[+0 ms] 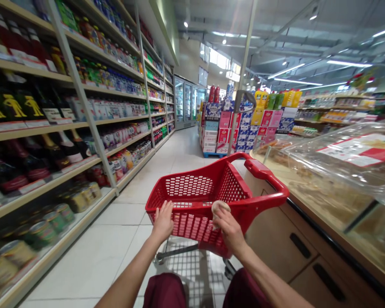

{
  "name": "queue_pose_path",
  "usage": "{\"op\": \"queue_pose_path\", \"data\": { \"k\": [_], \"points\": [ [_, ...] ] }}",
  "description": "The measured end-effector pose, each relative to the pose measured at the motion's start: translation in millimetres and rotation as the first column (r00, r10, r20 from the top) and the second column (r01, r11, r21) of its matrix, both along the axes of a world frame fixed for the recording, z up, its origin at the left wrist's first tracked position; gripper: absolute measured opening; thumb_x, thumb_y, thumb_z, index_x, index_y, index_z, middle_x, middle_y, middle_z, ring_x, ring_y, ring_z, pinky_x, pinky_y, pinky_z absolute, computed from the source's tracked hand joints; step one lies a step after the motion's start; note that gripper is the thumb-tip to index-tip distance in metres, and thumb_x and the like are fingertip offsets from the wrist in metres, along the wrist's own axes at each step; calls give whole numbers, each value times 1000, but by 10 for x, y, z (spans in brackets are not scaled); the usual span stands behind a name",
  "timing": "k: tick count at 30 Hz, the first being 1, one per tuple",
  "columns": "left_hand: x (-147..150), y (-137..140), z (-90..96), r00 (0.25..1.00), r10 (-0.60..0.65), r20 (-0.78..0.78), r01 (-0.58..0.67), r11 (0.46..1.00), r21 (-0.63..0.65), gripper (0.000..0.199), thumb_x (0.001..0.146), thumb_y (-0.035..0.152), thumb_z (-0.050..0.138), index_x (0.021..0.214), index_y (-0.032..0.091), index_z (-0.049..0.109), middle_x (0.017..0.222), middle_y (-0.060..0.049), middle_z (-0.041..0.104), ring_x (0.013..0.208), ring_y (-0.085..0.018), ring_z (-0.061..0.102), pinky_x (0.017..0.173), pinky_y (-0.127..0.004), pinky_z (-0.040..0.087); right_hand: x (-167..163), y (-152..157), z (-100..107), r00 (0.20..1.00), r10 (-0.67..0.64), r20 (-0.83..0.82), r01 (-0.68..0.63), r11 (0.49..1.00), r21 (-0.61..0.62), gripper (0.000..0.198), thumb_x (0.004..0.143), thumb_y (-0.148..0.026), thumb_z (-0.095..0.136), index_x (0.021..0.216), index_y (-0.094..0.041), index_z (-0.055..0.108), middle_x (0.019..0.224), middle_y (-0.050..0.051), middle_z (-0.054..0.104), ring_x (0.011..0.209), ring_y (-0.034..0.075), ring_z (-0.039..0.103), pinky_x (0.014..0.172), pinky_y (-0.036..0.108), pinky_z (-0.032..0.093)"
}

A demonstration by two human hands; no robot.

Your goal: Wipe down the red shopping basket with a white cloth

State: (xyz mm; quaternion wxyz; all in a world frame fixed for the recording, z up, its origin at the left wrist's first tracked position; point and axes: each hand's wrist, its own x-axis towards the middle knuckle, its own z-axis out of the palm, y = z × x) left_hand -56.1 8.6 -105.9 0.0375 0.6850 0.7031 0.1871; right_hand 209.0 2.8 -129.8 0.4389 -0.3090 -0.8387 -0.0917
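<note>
Gripping probably soft, light cloth (220, 205) in right hand (229, 224); resting unclenched left hand (164, 221) on stiff-looking red cart (195, 225), best held by rim (192, 209).

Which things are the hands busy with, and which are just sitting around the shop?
Busy with:
- red cart, left hand on its rim
- pale cloth, in the right hand

Just around:
- shelved bottles
- cans
- stacked boxes
- wooden counter
</note>
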Motion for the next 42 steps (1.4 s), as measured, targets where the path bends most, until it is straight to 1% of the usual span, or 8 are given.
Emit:
{"op": "queue_pose_path", "data": {
  "k": [5, 11, 18, 23, 28, 33, 36, 42],
  "points": [
    [-281, -1, -79, 976, -111, 187, 103, 993, 53, 68, 58, -2, 32, 123, 14, 41, 134, -7, 39, 128, -18, 25, 106, -46, 18, -305, -170, -419, 961, 163, 225, -121, 975, -187, 18, 82, -21, 48, 92, -22, 64, 106, 4, 63, 108, 16, 51, 90, 29, 45],
    [-777, 3, -145, 954, 42, 297, -52, 998, 25, 62, 59, -1, 31, 118, 11, 47, 129, -8, 46, 126, -18, 28, 107, -40, 21, -1266, 101, -24, 963, 239, 125, -238, 971, -23, 20, 84, -14, 43, 87, -16, 63, 115, 5, 58, 122, 19, 36, 101, 40, 34],
    [-906, -95, -121, 938, -12, 347, 14, 1000, -3, 68, 54, -3, 30, 117, 15, 49, 129, -2, 46, 124, -11, 31, 107, -32, 22, -1720, 2, -554, 907, 328, 263, -316, 945, -89, 14, 82, -19, 50, 78, -18, 64, 99, 4, 65, 106, 14, 52, 93, 27, 42],
    [-927, -92, -72, 927, 4, 375, 12, 999, -42, 66, 57, 0, 32, 120, 13, 45, 131, -4, 44, 125, -13, 29, 105, -32, 25, -1966, 95, -361, 913, 318, 255, -308, 948, -79, 18, 84, -19, 45, 83, -16, 63, 116, 4, 57, 119, 17, 40, 100, 35, 35],
    [-947, -95, -34, 945, 28, 325, 0, 996, -84, 69, 54, -2, 31, 119, 16, 47, 129, -3, 46, 124, -11, 32, 106, -31, 23, -1776, 90, -451, 906, 286, 313, -255, 957, -136, 7, 76, -18, 58, 76, -15, 64, 97, 5, 66, 98, 17, 57, 91, 29, 44],
    [-724, -103, -19, 967, 64, 248, -44, 995, -85, 64, 62, -1, 30, 122, 19, 43, 135, -7, 37, 128, -19, 24, 103, -55, 10, -1389, 45, -255, 950, 239, 201, -238, 971, -30, 15, 82, -15, 48, 81, -16, 63, 109, 5, 60, 116, 17, 43, 97, 34, 39],
    [-451, -90, 30, 991, -26, 131, 36, 996, -80, 63, 66, 1, 29, 125, 17, 38, 137, -8, 32, 129, -18, 21, 104, -54, 7, -1229, 124, -141, 978, 162, 133, -167, 985, 32, 19, 84, -13, 44, 90, -16, 62, 111, 7, 59, 117, 18, 43, 97, 38, 39],
    [-144, -97, 119, 992, -82, -98, 70, 989, -127, 66, 65, 0, 29, 129, 16, 33, 138, -9, 30, 129, -20, 20, 103, -55, 12, -908, -8, -411, 970, 179, 164, -168, 983, -78, 19, 84, -22, 46, 76, -21, 64, 102, 3, 64, 107, 16, 52, 91, 33, 45]
  ]
}}
